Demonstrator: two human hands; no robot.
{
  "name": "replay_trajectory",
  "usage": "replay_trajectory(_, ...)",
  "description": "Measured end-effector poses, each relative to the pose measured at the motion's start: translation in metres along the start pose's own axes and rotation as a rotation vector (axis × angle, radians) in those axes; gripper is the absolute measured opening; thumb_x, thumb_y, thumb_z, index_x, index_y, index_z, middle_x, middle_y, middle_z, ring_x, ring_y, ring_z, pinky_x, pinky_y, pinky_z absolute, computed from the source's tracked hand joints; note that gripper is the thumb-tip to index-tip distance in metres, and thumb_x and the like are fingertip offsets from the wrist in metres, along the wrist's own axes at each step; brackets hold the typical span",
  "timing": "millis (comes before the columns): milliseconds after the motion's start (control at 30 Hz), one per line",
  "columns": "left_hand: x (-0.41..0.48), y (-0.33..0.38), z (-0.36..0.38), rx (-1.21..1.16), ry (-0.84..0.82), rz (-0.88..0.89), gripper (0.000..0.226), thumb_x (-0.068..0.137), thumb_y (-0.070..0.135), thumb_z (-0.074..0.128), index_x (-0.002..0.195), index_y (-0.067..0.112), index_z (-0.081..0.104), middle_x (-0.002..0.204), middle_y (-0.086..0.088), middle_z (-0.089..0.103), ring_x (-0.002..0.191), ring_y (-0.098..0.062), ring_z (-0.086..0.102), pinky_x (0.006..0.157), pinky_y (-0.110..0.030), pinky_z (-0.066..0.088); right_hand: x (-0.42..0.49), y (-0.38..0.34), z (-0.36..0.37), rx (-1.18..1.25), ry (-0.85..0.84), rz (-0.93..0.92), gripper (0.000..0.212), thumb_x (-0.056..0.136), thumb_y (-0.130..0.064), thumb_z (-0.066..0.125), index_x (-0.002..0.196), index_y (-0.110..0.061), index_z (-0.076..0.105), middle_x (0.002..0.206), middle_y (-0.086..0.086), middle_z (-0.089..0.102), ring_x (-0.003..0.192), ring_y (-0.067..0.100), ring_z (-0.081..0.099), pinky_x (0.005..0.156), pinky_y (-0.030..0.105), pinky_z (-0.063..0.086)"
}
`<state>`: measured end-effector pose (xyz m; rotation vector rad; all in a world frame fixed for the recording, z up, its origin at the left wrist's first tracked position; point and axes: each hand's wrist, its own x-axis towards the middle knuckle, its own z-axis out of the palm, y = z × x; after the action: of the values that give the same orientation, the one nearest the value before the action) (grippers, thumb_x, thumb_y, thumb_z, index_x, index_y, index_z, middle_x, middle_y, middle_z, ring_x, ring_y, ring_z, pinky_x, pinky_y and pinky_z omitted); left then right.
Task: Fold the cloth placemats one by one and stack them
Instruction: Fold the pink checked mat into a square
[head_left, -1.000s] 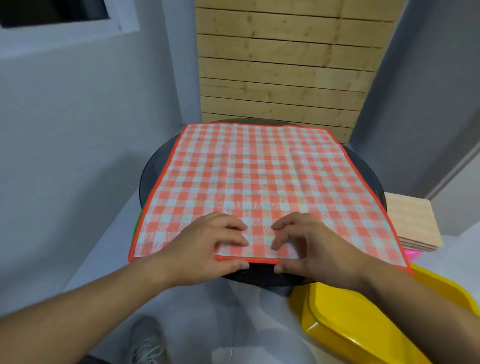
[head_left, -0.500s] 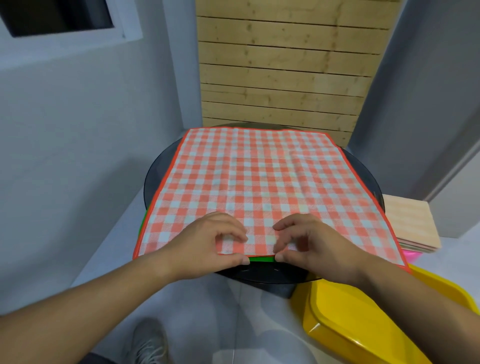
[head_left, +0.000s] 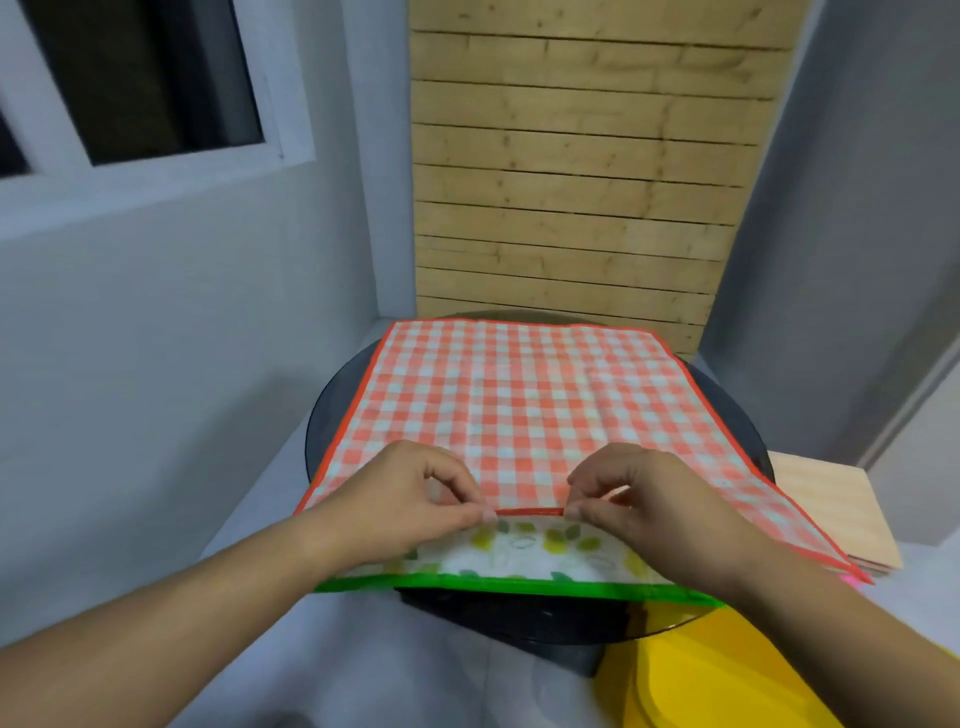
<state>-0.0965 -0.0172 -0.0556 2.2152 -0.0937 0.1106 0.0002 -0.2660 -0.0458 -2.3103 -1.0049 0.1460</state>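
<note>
The red checked placemat (head_left: 519, 405) lies spread across the centre of the frame and covers most of a round dark table (head_left: 332, 421). Its far edge runs flat near the table's back rim. Its near edge is raised at the middle, just below frame centre.

The left hand (head_left: 410, 499) pinches this near edge between thumb and forefinger. The right hand (head_left: 649, 499) pinches the same edge in the same way, just to the right of the left hand. A short length of the red hem shows between the two pinch points. Both forearms enter from the bottom corners of the frame.

A second placemat (head_left: 545, 556), white with a leaf print and a green border, lies directly under the checked one. Its near strip shows below the hands and overhangs the table's front rim.

A yellow plastic seat (head_left: 727, 675) occupies the lower right. A stack of thin wooden boards (head_left: 831, 509) sits at the right edge, beside the table. A wooden slat panel (head_left: 571, 182) fills the upper centre. A window (head_left: 130, 78) is at the upper left.
</note>
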Motion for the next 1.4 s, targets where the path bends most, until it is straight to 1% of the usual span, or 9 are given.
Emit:
replay_trajectory(233,0.029,0.018,-0.034,0.098,0.099,0.040,0.012,0.083,0.025,0.082,0.072,0.028,0.079,0.077,0.014,0.075,0.080,-0.001,0.069,0.078,-0.011,0.047,0.017,-0.005,-0.032,-0.096,0.121,-0.034,0.009,0.082,-0.042,0.075,0.076,-0.036,0.072,0.085,-0.017,0.066,0.084,0.000,0.060,0.074,0.029,0.053)
replay_trajectory(467,0.092,0.016,-0.068,0.208,0.152,0.007,0.013,0.083,0.030,0.081,0.075,0.021,0.079,0.076,0.007,0.075,0.079,-0.012,0.068,0.077,-0.032,0.055,0.067,0.011,-0.075,-0.274,0.228,0.022,0.008,0.086,-0.038,0.071,0.082,-0.033,0.075,0.083,-0.018,0.066,0.080,0.001,0.060,0.076,0.034,0.053)
replay_trajectory(667,0.159,-0.005,-0.081,0.463,0.057,-0.057,0.017,0.084,0.034,0.079,0.073,0.022,0.074,0.065,0.019,0.067,0.068,-0.003,0.062,0.071,-0.027,0.051,0.132,0.042,-0.067,-0.386,0.234,0.073,0.015,0.091,-0.040,0.065,0.087,-0.029,0.072,0.085,-0.012,0.068,0.081,0.013,0.060,0.074,0.032,0.049)
replay_trajectory(800,0.196,-0.033,-0.072,0.446,0.034,-0.134,0.027,0.087,0.026,0.076,0.062,0.021,0.066,0.056,0.018,0.059,0.063,-0.003,0.056,0.063,-0.021,0.046,0.171,0.077,-0.047,-0.337,0.182,0.157,0.014,0.092,-0.039,0.062,0.086,-0.029,0.069,0.087,-0.014,0.066,0.087,0.015,0.060,0.085,0.035,0.046)
replay_trajectory(900,0.212,-0.059,-0.059,0.375,0.063,-0.198,0.044,0.090,0.018,0.071,0.048,0.021,0.056,0.047,0.019,0.053,0.052,0.004,0.051,0.056,-0.016,0.039,0.191,0.103,-0.031,-0.283,0.164,0.222,0.017,0.092,-0.039,0.061,0.078,-0.030,0.065,0.082,-0.013,0.067,0.083,0.016,0.061,0.082,0.033,0.048)
replay_trajectory(967,0.219,-0.076,-0.048,0.328,0.091,-0.244,0.041,0.090,0.017,0.070,0.051,0.016,0.059,0.047,0.018,0.053,0.050,0.005,0.050,0.055,-0.016,0.039,0.200,0.117,-0.021,-0.237,0.161,0.256,0.019,0.092,-0.038,0.060,0.078,-0.028,0.068,0.080,-0.013,0.068,0.080,0.014,0.061,0.078,0.031,0.049)
replay_trajectory(1100,0.224,-0.101,-0.029,0.240,0.203,-0.277,0.028,0.091,0.025,0.072,0.067,0.011,0.069,0.059,0.018,0.064,0.061,0.004,0.058,0.062,-0.019,0.046,0.211,0.139,-0.004,-0.146,0.165,0.276,0.018,0.091,-0.037,0.063,0.079,-0.028,0.073,0.081,-0.012,0.070,0.080,0.011,0.062,0.076,0.033,0.055)
replay_trajectory(1267,0.230,-0.112,-0.022,0.289,0.254,-0.271,0.029,0.089,0.033,0.073,0.064,0.019,0.069,0.061,0.022,0.065,0.075,-0.005,0.063,0.078,-0.030,0.055,0.211,0.154,0.010,-0.179,0.230,0.247,0.012,0.089,-0.044,0.067,0.081,-0.037,0.073,0.091,-0.012,0.066,0.089,0.015,0.058,0.084,0.042,0.052)
replay_trajectory(1400,0.235,-0.113,-0.018,0.342,0.257,-0.265,0.028,0.090,0.038,0.071,0.068,0.022,0.071,0.075,0.019,0.071,0.089,-0.007,0.066,0.092,-0.039,0.052,0.214,0.156,0.010,-0.180,0.232,0.243,0.011,0.090,-0.041,0.066,0.085,-0.035,0.074,0.091,-0.014,0.064,0.091,0.015,0.057,0.086,0.046,0.052)
